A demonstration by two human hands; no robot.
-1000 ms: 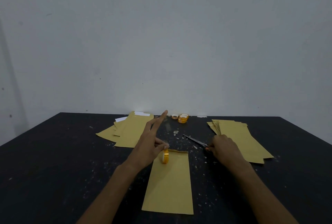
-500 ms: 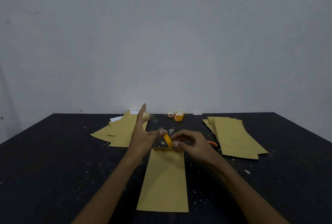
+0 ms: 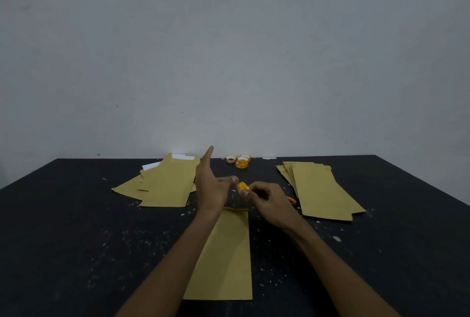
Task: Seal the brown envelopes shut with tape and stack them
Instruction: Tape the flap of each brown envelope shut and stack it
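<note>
One brown envelope (image 3: pixel 229 253) lies lengthwise on the black table (image 3: pixel 76 240) in front of me. Above its far end, both hands hold a small orange tape roll (image 3: pixel 241 186). My left hand (image 3: pixel 212 184) pinches the roll's left side with thumb and a finger, its index finger pointing up and away. The fingertips of my right hand (image 3: pixel 267 199) pinch the roll from the right. A pile of brown envelopes (image 3: pixel 165 184) with white paper showing lies at the far left. Another pile (image 3: pixel 323 189) lies at the right.
Spare orange tape rolls (image 3: pixel 241 161) sit at the table's far edge by the grey wall. The orange handle of the scissors (image 3: pixel 291 199) peeks out behind my right hand. Small white scraps (image 3: pixel 337 238) are scattered over the tabletop.
My right hand left the scissors and came to the tape roll. Both hands have lifted the roll off the envelope's far end.
</note>
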